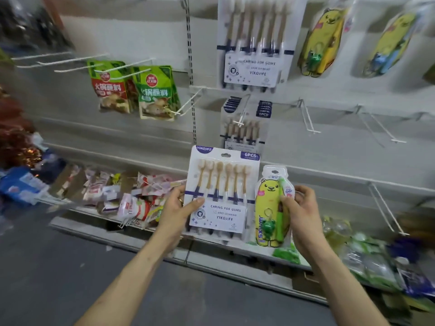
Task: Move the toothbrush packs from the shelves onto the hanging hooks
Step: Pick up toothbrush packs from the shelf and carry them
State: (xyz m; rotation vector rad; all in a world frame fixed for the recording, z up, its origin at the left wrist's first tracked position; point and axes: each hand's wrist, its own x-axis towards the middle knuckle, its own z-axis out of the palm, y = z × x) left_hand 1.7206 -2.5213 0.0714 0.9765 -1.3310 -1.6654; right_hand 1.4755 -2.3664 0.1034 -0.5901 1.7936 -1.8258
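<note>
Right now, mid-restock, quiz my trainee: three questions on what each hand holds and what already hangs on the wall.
1. True or false: the left hand grips the six-brush pack.
2. The right hand holds: A) the yellow bear pack; B) a drinks can; C) nothing.
3. Fill in: on the wall, the hung bear packs are to the ___ of the hung six-brush card.
Key: 1 true; 2 A; 3 right.
</note>
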